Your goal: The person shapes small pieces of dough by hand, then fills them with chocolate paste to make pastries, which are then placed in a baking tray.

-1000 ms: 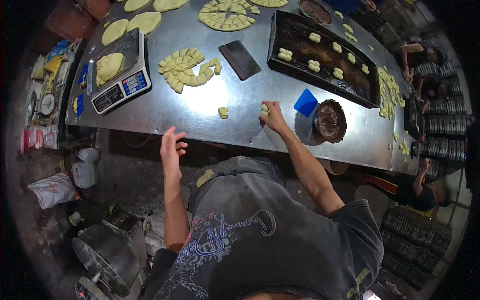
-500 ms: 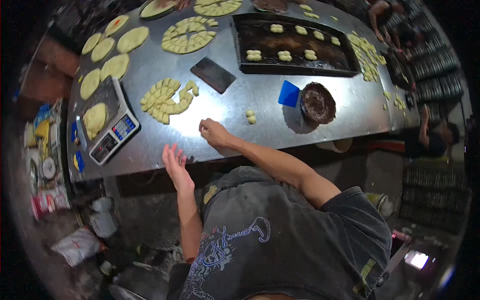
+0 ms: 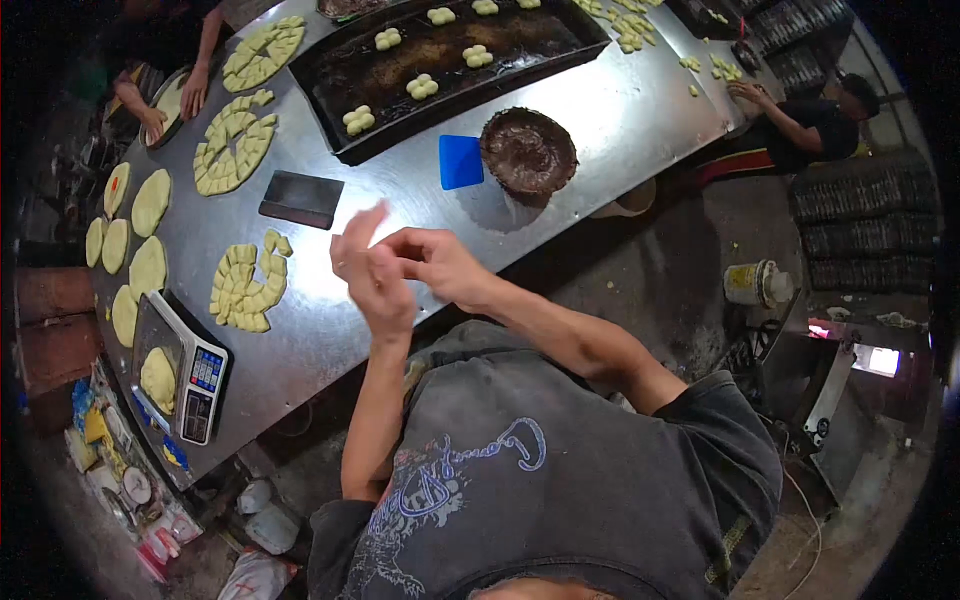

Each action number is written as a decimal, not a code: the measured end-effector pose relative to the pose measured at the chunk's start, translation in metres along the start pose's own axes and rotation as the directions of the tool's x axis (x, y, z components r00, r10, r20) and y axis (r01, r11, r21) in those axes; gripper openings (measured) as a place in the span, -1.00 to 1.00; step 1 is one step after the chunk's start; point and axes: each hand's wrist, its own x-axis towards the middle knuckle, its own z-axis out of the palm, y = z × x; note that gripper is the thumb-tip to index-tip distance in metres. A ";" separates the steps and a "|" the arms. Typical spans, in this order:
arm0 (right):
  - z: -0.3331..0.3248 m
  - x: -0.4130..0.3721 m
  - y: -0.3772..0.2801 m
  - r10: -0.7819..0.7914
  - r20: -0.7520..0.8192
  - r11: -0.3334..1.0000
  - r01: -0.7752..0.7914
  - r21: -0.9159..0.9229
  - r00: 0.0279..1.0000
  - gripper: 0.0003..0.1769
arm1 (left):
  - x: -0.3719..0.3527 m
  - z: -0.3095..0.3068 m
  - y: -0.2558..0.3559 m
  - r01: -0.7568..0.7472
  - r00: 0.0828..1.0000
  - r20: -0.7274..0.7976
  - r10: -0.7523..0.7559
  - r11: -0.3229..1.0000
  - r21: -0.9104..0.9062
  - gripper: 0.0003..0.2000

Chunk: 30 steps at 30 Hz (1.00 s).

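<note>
My left hand [image 3: 375, 280] is raised over the table's near edge, slightly blurred, its fingers apart and at least one stretched out. Right against it, my right hand [image 3: 445, 268] has thumb and fingers bent together in a pinch. Whatever lies between the hands is hidden. To their left is a flat piece of dough cut into blocks [image 3: 245, 287], with a gap on its right side. A dark rectangular blade [image 3: 302, 199] lies just beyond the hands. A blue plastic scraper [image 3: 461, 162] leans by a bowl of brown paste [image 3: 528, 155].
A black tray [image 3: 345, 152] holds several four-ball dough clusters. Dough rounds [image 3: 148, 265] line the left, beside a digital scale [image 3: 205, 385] bearing dough. One person's hands [image 3: 195, 95] work on a round pan at far left; another person [image 3: 815, 125] is at the right end.
The view has turned and shifted right. My left hand has come up and across to meet my right hand. The small pair of dough balls on the table no longer shows.
</note>
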 end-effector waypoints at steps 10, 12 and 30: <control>-0.164 -0.031 -0.042 0.267 -0.085 0.949 -0.246 0.194 0.960 -0.82 | -0.030 0.159 -0.006 -0.113 0.935 0.307 0.178 0.969 -0.219 -0.01; -0.225 -0.015 -0.035 0.195 -0.128 0.973 -0.208 -0.100 0.972 -0.75 | -0.048 0.193 -0.006 0.448 0.868 0.393 -0.303 0.820 -0.356 0.04; -0.277 0.047 -0.035 0.472 -0.095 0.881 -0.473 0.020 0.876 -0.64 | -0.029 0.210 -0.020 0.893 0.379 0.443 -0.812 0.195 -0.407 -0.35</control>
